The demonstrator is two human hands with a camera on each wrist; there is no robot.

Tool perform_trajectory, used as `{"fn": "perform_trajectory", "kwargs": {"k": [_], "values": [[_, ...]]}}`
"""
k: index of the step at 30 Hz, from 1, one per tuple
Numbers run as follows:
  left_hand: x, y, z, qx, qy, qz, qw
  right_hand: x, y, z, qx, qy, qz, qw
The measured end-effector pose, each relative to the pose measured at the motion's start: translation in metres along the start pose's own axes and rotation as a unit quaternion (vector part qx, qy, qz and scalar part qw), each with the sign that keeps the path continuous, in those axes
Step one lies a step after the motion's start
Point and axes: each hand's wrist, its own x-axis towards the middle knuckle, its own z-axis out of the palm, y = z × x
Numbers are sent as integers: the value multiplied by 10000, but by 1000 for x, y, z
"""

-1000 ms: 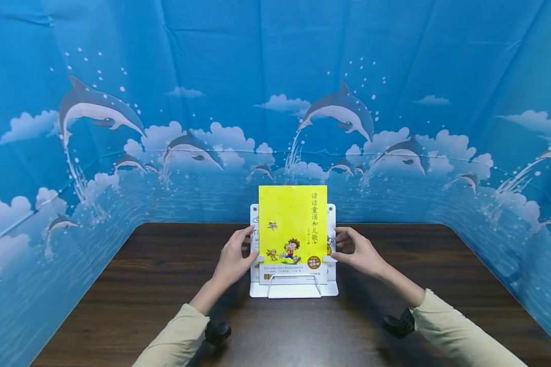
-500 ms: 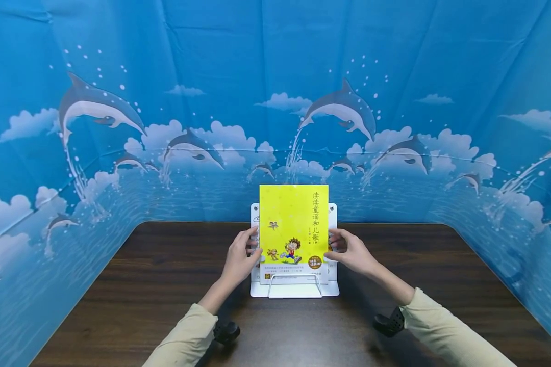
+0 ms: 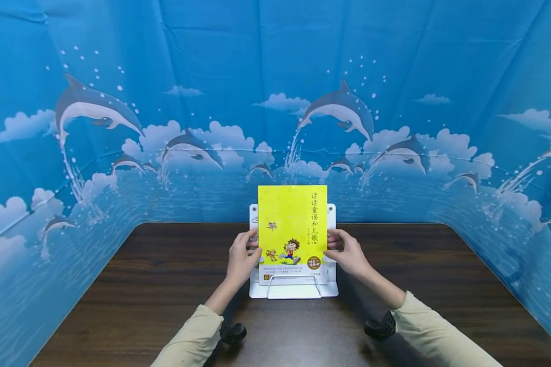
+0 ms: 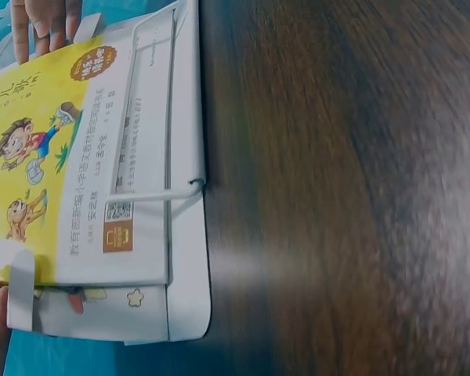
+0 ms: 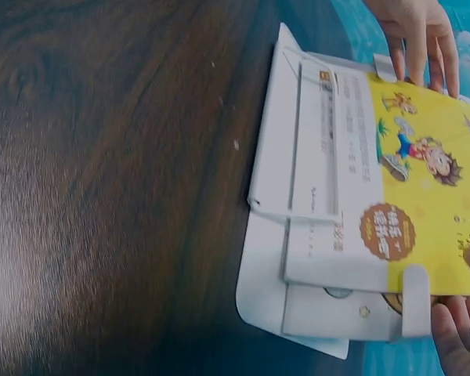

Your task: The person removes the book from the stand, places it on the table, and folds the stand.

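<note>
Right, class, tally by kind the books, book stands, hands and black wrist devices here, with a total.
Yellow book: 1
White book stand: 1
Left hand and right hand: 2
Black wrist devices: 2
Total: 6

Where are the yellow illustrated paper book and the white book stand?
Yellow illustrated paper book (image 3: pixel 290 228): head view, middle of its front cover.
White book stand (image 3: pixel 294 291): head view, its bottom ledge.

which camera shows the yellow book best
The head view: the yellow book shows its nearly whole cover, right way up. Both wrist views show its lower part closer but sideways, top cut off.
</note>
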Motion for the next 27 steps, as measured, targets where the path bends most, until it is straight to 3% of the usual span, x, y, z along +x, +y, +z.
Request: {"fn": "perform_trajectory", "kwargs": {"k": [4,9,18,27], "values": [[0,-2,4,31,90,-77,9999,1,0,7,8,373,197,9991],[0,-6,7,81,147,81,9998,2,1,13,-69,694,263,9972],[1,-9,11,104,194,469,9987,1,7,19,-242,1078,-274,9935],[2,-10,12,41,284,524,9982,1,16,22,-341,1111,-974,9884]]}}
